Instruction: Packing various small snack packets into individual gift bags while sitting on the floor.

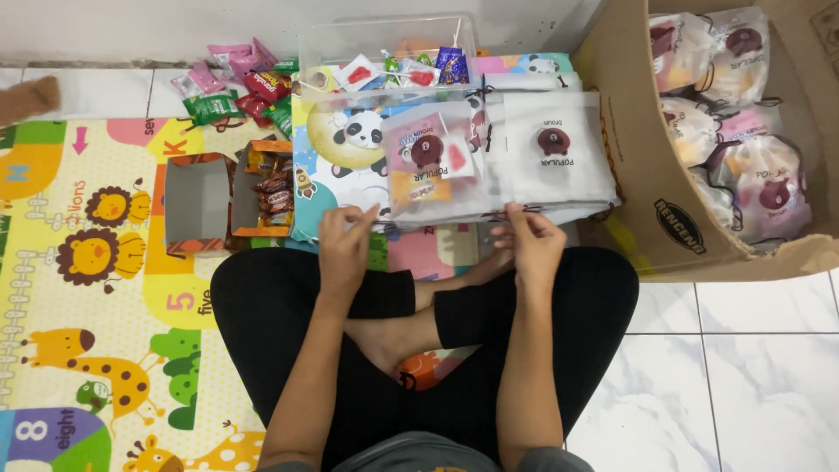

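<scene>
— Drawstring (502, 212), thin and dark, is pinched by the fingertips of the right hand (529, 245) at the near edge of the filled pouch (430, 162); the grip of the left hand (345, 245) is half spread, thumb and forefinger close together at the pouch's near left corner, though whether anything is caught between them cannot be told.

— What could be spoiled from that grip?

— The pouch is judged to be soft, frosted and slippery. If the string is pulled unevenly, the mouth may be gathered crooked, or the flat packets inside may be squeezed out toward the knees. The pile of empty pouches (551, 153), lying just beyond the right grip and partly under the filled one, could be dragged along with it.

— And the rest?

— Farther out from both grips a clear, hard-walled plastic tub (389, 52) is seen, with glossy sweets inside. Well to the left of the left grip, an open card carton (266, 188) of crinkly wrapped bars is set on the cushioned, printed foam mat (87, 262). To the right of the right grip, a corrugated cardboard box (642, 166) is filled with plump finished pouches; its flap could be knocked by an elbow.
</scene>
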